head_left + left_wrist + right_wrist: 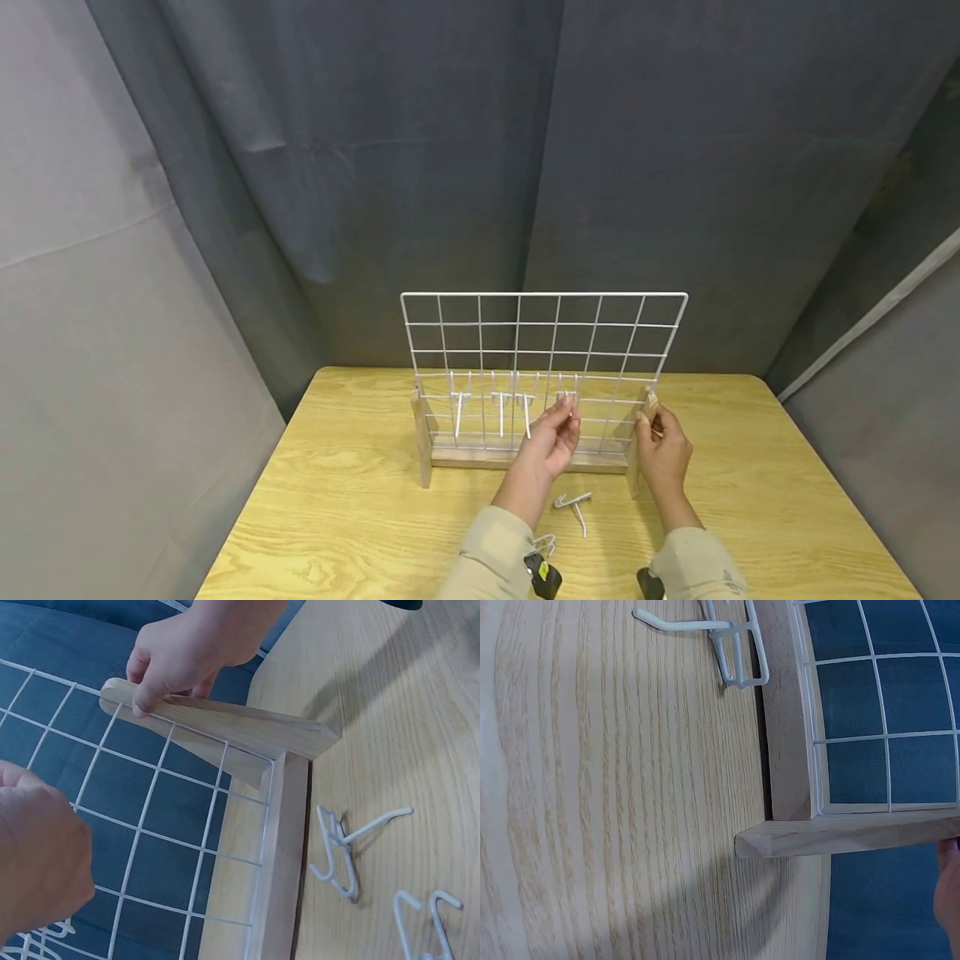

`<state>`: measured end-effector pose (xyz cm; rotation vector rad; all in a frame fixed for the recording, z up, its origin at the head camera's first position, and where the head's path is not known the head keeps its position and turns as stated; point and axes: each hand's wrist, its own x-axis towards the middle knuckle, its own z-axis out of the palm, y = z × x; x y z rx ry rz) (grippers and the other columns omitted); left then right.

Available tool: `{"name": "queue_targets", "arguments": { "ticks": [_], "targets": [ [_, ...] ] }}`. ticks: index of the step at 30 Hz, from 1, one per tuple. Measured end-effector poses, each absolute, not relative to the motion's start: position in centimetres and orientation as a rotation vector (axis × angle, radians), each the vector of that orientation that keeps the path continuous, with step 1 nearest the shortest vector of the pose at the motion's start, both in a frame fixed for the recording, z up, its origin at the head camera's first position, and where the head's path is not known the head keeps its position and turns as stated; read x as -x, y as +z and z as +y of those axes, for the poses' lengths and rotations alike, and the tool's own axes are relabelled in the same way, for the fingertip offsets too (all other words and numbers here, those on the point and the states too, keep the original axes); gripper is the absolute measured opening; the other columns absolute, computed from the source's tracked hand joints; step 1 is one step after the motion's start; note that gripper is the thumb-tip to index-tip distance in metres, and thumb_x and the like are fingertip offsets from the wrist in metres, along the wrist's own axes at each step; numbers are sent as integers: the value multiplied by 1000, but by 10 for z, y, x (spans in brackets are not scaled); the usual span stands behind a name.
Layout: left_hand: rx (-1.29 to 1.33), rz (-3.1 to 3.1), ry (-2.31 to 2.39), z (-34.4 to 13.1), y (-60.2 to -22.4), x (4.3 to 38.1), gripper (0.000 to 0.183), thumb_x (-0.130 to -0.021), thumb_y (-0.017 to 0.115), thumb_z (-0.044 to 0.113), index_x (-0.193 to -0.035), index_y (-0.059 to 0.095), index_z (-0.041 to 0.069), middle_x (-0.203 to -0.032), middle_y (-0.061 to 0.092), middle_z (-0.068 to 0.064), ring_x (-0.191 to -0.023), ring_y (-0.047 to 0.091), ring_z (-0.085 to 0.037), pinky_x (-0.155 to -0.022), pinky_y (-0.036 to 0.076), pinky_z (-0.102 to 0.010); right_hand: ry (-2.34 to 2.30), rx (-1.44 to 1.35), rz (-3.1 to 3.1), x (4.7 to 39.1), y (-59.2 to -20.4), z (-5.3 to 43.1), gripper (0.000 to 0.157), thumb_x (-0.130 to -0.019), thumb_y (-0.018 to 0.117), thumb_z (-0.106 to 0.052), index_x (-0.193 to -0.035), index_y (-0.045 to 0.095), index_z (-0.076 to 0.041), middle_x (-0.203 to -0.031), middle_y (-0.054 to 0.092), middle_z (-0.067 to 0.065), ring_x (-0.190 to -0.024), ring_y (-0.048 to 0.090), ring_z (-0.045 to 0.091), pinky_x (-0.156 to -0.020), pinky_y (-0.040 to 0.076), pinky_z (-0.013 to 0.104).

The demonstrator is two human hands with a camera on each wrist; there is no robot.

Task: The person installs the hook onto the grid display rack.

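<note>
A white wire grid panel (543, 294) stands upright in a wooden base (468, 457) with a wooden post at each end. Several white metal hooks hang in a row on the grid, among them one at the left (459, 414). My left hand (551, 442) pinches the rightmost hook (567, 392) against the wires; its fingers partly cover it. At the other end, my right hand (663, 450) grips the upper part of the right wooden post (240, 724), thumb on the near side in the left wrist view.
On the wood-grain table (337, 517), a loose white hook (343, 841) lies just in front of the base. Another loose hook (442, 930) sits nearer, partly behind the left sleeve (491, 554) in the head view. Dark grey curtain (420, 167) hangs behind the table.
</note>
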<state>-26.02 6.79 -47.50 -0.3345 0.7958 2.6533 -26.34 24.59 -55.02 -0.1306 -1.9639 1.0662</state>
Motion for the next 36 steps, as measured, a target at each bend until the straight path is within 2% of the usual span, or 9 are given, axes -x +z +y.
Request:
{"name": "queue_targets", "arguments": {
  "ticks": [2, 5, 11, 13, 15, 18, 22, 26, 36],
  "targets": [
    [303, 794, 2656, 68, -477, 261, 4, -89, 61, 7, -90, 59, 3, -71, 59, -2, -58, 57, -3, -56, 47, -9, 1069, 126, -1965, 263, -550, 246, 19, -83, 64, 2, -99, 60, 11, -86, 65, 24, -76, 46, -14, -63, 38, -1],
    [269, 785, 2661, 67, -478, 260, 5, -91, 58, 8, -90, 59, 3, -71, 58, -1, -58, 57, -3, -57, 47, -9, 1070, 127, -1967, 263, -550, 246, 19, -83, 64, 2, -99, 60, 11, -86, 65, 24, -76, 48, -12, -63, 38, -1],
    [254, 749, 2691, 66, -482, 255, 11, -92, 58, 11, -82, 60, 6, -71, 59, -1, -59, 58, -4, -58, 48, -10, 1076, 136, -1972, 264, -547, 244, 20, -83, 64, 2, -100, 60, 12, -87, 64, 25, -75, 62, 25, -63, 38, -1],
    [251, 749, 2684, 64, -484, 250, 12, -91, 58, 12, -80, 60, 8, -71, 60, 0, -60, 58, -4, -58, 48, -11, 1084, 148, -1966, 264, -546, 244, 20, -83, 63, 2, -101, 60, 12, -88, 64, 26, -76, 62, 29, -63, 37, -1],
    [232, 762, 2666, 63, -488, 243, 10, -91, 58, 11, -82, 61, 9, -72, 61, 0, -61, 58, -4, -58, 48, -11, 1088, 169, -1961, 264, -545, 244, 20, -83, 63, 2, -101, 61, 11, -89, 64, 25, -75, 61, 24, -63, 37, -1],
    [206, 827, 2630, 61, -493, 233, 3, -90, 58, 10, -89, 60, 8, -74, 61, 1, -63, 58, -4, -58, 48, -11, 1089, 185, -1957, 264, -545, 244, 20, -82, 64, 2, -101, 61, 11, -89, 65, 24, -74, 56, 5, -63, 38, -1],
    [200, 870, 2594, 59, -501, 220, 14, -90, 57, 9, -104, 56, 5, -79, 61, 1, -67, 57, -6, -60, 48, -13, 1090, 182, -1957, 262, -548, 244, 21, -82, 64, 2, -101, 61, 11, -88, 65, 24, -75, 47, -13, -63, 38, -1],
    [205, 874, 2578, 56, -509, 211, 27, -90, 57, 10, -115, 52, 1, -82, 61, 0, -70, 57, -6, -62, 48, -14, 1101, 177, -1936, 261, -550, 244, 21, -82, 64, 3, -102, 61, 11, -88, 65, 24, -75, 47, -15, -63, 39, 0],
    [153, 948, 2549, 34, -521, 200, 34, -90, 57, 14, -121, 50, 2, -87, 61, 1, -72, 57, -7, -64, 48, -17, 1106, 154, -1926, 265, -550, 242, 21, -81, 64, 4, -101, 61, 12, -88, 64, 25, -75, 47, -16, -64, 39, 0]
  ]
}}
